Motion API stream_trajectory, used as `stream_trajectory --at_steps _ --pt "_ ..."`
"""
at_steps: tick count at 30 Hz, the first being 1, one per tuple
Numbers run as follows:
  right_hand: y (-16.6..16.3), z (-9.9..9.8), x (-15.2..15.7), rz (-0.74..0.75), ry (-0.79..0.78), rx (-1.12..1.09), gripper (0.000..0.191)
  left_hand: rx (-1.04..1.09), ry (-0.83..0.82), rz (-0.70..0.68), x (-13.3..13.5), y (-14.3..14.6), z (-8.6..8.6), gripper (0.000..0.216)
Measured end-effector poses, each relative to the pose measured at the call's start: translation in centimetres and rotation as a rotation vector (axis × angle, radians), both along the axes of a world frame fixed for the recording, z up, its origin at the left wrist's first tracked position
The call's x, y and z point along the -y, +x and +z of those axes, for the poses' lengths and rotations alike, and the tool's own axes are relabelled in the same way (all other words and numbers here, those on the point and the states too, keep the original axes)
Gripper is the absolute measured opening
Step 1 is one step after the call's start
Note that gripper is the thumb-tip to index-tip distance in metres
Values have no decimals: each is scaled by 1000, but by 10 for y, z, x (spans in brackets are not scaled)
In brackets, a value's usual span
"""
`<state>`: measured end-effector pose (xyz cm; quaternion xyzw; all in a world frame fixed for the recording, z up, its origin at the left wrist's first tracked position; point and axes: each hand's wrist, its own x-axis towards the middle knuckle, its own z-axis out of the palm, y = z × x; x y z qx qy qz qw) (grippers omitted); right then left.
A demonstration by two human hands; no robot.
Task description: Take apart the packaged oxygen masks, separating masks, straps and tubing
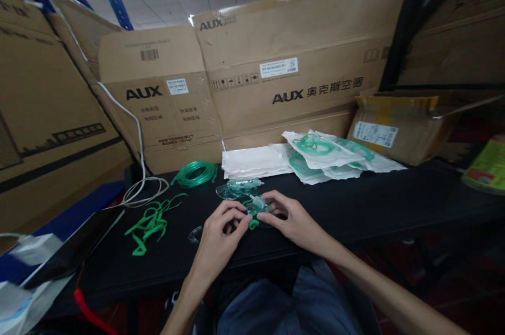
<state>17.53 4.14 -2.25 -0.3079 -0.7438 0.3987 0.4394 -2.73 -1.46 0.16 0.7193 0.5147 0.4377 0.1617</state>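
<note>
A clear oxygen mask (258,205) with a pale connector is between my two hands, just above the black table. My right hand (292,218) grips its right side with thumb and fingers. My left hand (225,227) is closed at its left side, fingertips pinching by a green elastic strap (254,224); the exact hold is partly hidden. Just beyond lie more clear masks (239,188) with pale connectors. A small clear plastic piece (195,234) rests left of my left hand. Farther left is a loose pile of green straps (150,224).
Coiled green tubing (195,174) lies at the back left, near a white cable (140,135). White pouches (254,160) and packs with green tubing (315,153) line the back. Cardboard panels (307,51) wall the table; an open carton (389,130) stands at right.
</note>
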Motion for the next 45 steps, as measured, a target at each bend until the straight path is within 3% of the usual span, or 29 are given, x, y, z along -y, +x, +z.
stream_trajectory --at_steps 7,11,16,20,31,39,45 --pt "-2 3 2 94 -125 -151 32 -5 -95 -92 3 4 1 20" --pt "0 7 6 137 -134 -126 34 -24 -51 -151 2 4 1 17" --pt "2 13 11 146 93 55 52 5 -62 -105 2 1 0 25" --pt "2 13 10 132 228 87 45 2 -98 -125 2 2 -1 21" --pt "-1 8 7 59 204 39 53 -93 -118 -176 3 5 -1 28" --pt "-2 3 -1 -6 -11 -126 50 -65 -182 -240 4 2 0 20" --pt "0 7 5 65 127 -7 52 -54 -199 -152 6 6 2 25"
